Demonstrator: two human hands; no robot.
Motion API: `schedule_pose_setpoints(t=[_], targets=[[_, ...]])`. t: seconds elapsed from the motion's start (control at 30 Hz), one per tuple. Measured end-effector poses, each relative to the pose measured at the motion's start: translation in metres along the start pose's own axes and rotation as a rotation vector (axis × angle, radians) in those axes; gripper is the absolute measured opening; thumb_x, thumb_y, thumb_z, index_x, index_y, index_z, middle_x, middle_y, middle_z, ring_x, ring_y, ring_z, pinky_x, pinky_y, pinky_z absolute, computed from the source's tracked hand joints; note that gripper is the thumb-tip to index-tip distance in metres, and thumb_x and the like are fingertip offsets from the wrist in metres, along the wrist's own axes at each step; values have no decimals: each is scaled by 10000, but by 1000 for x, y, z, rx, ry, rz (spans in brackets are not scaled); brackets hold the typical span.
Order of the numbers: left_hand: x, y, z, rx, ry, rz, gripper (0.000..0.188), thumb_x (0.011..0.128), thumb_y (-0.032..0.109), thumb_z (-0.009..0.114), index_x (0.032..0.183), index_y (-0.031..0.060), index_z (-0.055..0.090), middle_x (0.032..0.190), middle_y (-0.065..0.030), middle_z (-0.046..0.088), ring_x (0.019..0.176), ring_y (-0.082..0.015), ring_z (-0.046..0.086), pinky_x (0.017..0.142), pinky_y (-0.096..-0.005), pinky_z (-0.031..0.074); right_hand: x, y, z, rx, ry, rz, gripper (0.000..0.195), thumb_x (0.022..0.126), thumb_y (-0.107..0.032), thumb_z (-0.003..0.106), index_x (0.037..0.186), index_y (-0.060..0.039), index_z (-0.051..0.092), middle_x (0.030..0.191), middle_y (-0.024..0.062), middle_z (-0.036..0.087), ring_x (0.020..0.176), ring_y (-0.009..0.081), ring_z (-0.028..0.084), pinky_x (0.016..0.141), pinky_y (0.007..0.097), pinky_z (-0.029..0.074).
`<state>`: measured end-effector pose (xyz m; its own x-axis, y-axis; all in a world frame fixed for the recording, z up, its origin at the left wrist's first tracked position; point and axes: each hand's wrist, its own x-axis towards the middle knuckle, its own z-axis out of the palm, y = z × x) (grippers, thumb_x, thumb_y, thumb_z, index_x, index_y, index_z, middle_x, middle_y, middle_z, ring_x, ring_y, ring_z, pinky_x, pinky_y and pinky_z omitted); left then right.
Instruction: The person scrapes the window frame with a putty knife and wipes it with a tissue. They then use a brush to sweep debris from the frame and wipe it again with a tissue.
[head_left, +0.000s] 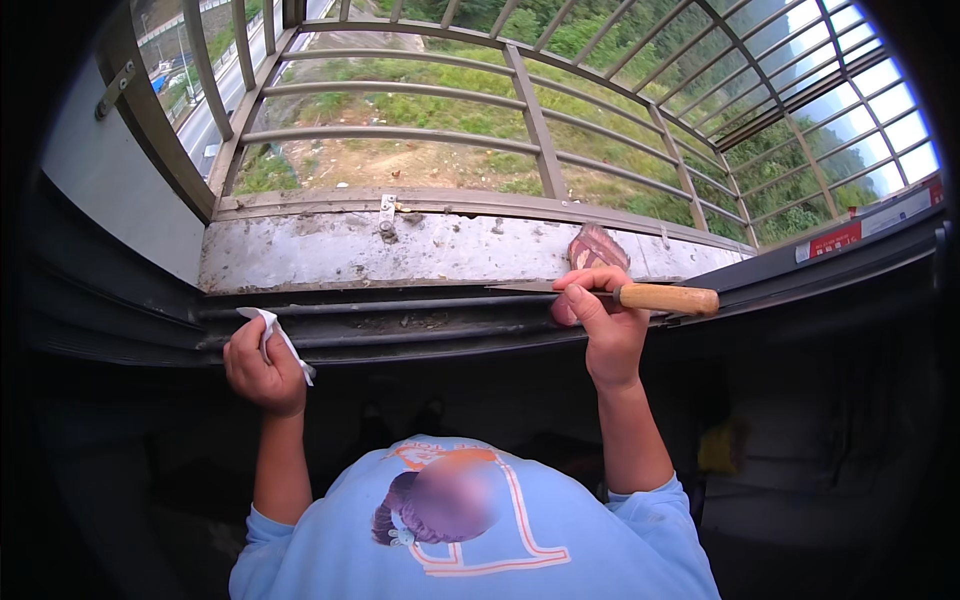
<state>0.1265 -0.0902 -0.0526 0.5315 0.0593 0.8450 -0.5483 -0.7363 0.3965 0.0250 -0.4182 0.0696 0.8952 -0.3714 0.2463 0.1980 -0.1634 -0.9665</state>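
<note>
My left hand (262, 367) is closed around a folded white tissue or cloth (271, 330), close to the left end of the dark window track (405, 322). At the right, my right hand (611, 322) pinches a tool with a pale wooden handle (669, 298). Its thin metal blade (525, 286) points left over the track's outer edge; whether it is a knife or a scraper I cannot tell. Just beyond that hand, a reddish, mottled thing (596, 246) rests on the sill. A dark red rounded piece (564, 310) shows beside my fingers; my hand hides whether the two join.
Dirt (412, 322) lies in the track grooves. The pale outer sill (300, 247) is speckled with grime and carries a small metal bracket (387, 217). Metal security bars (534, 120) enclose the window. A printed label (829, 241) is on the right frame. Outside are ground, greenery and a road.
</note>
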Motion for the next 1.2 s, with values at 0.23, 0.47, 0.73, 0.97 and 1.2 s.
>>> schedule_pose_setpoints(t=[0.23,0.47,0.73,0.97,1.2], targets=[[-5,-5,-2,37,-6,7,182,839,-29,641,1012,20,617,884,-114,673,754,-284,645,695,-376,484,14,-19,-1,-105,37,58,82,900,-40,660,883,25,612,753,38,622,595,69,553,556,197,436],[-6,-5,-1,11,-9,-9,203,833,-36,630,1029,12,618,886,-130,663,740,-306,618,696,-387,489,13,-10,-7,-6,29,158,110,908,-90,662,891,13,627,748,14,614,606,52,535,573,190,432],[-9,-9,0,15,-12,-79,177,846,-48,631,1016,0,633,925,-137,657,796,-306,627,723,-388,514,6,-9,-30,-57,107,133,88,895,-76,664,897,-2,616,797,14,619,739,65,567,696,214,461],[24,29,-5,-230,-143,-265,216,912,-77,532,1084,-24,652,986,-117,643,908,-206,618,847,-310,494,-13,-34,-56,160,295,-237,140,840,41,604,966,-3,561,1003,123,641,969,147,578,917,297,446],[64,141,24,-548,-562,-180,144,845,-42,549,938,-26,658,959,-131,574,851,-246,592,762,-293,468,-35,-35,-97,34,608,-273,139,820,46,616,889,-44,536,939,64,595,829,91,504,797,237,417]])
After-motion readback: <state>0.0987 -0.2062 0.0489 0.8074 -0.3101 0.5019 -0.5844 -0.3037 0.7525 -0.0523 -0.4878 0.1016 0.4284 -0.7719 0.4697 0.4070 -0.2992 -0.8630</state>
